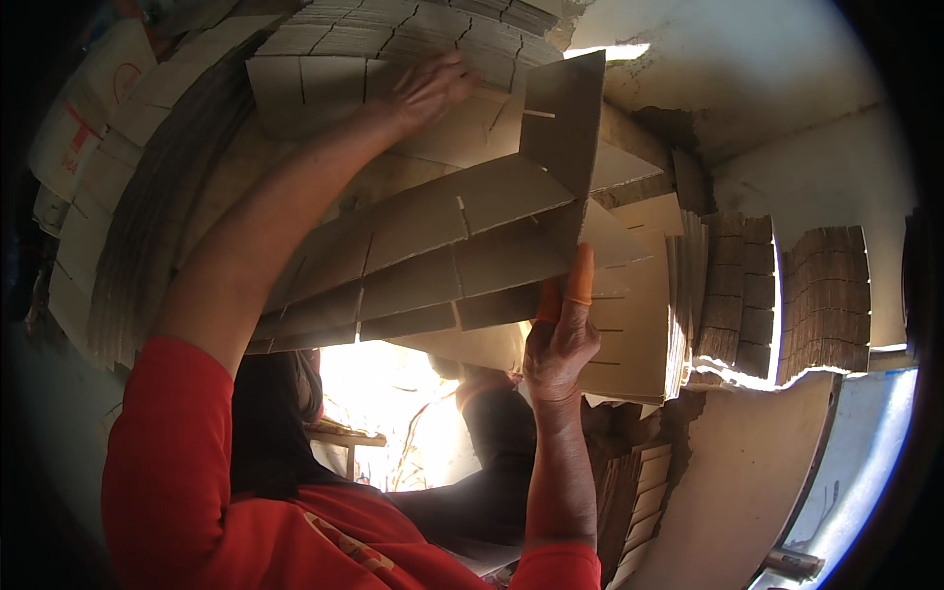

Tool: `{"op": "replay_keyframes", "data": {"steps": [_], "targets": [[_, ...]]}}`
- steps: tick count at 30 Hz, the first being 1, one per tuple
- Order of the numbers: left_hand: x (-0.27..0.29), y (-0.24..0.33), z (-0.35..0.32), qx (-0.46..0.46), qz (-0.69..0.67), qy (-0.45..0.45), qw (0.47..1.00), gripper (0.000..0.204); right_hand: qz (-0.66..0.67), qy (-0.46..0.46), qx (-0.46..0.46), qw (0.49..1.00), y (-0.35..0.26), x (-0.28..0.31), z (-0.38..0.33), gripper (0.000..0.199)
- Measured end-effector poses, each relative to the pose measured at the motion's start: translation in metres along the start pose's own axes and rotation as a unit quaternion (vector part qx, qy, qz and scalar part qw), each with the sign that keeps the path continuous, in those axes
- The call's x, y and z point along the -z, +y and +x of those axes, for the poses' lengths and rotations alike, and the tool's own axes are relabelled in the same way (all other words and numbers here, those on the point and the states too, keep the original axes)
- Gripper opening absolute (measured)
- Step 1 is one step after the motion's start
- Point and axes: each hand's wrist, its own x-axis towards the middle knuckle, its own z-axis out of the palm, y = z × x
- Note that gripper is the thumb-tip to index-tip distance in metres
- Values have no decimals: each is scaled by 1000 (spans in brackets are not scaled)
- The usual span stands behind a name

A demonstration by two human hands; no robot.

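Orange finger covers show on my right hand (562,349), which is closed on the lower right end of a partly assembled cardboard divider (433,226). Long slotted brown strips in it fan out to the left, and one upright cross strip (565,128) stands at its right end. My left hand (428,90) reaches over the divider to the far side. There its bent fingers close at the edge of a slotted cardboard strip (324,88), in front of a stack of such strips (413,29). The left fingertips are partly hidden.
A tall curved stack of cardboard strips (162,216) stands on the left. Further stacks, one pale (639,324) and others darker brown (826,295), line the right side. Another bundle (634,501) sits lower right by the wall (747,462). Bright light falls on the floor below.
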Motion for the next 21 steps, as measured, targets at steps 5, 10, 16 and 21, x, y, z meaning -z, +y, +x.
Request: {"op": "replay_keyframes", "data": {"steps": [5, 10, 16, 21], "targets": [[4, 9, 1, 52, 70, -39, 995, 22, 5, -10, -14, 1000, 2, -1, -3, 53], [5, 9, 3, -24, 56, -69, 996, 20, 3, -26, -26, 999, 4, -1, -4, 54], [10, 27, 3, 26, -12, -119, 992, 16, 9, -15, -2, 1000, 3, -2, -3, 54], [24, 36, 5, 24, -78, -88, 993, 11, -9, -67, -50, 996, -1, 4, -5, 54]]}}
